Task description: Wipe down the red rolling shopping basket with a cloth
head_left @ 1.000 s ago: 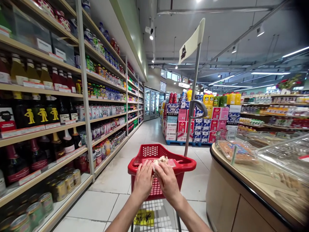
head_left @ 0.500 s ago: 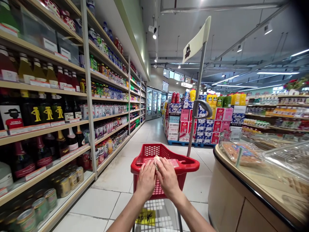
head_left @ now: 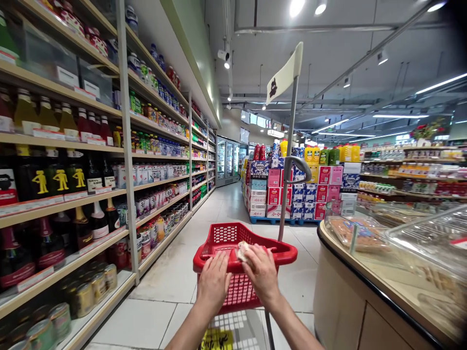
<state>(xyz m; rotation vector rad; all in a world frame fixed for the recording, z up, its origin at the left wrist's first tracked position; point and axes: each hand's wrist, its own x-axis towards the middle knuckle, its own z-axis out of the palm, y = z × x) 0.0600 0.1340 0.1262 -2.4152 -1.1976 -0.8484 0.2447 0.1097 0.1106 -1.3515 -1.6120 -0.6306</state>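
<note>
Supermarket aisle (head_left: pixel 146 311): right hand (head_left: pixel 264 278) pinches pale cloth (head_left: pixel 241 251) at red basket (head_left: pixel 286 254); left hand (head_left: pixel 212 282) lies flat; wiping seemingly underway, extent unclear.

A red plastic shopping cart (head_left: pixel 286 254) stands upright in the lower middle of the frame, its basket walls pierced with rows of small holes and its smooth, rounded rim reaching out toward the right. At the near side of that rim, below and slightly right of the frame's center, is a small off-white cloth (head_left: pixel 242 251), crumpled into a bunch and partly covered.
</note>
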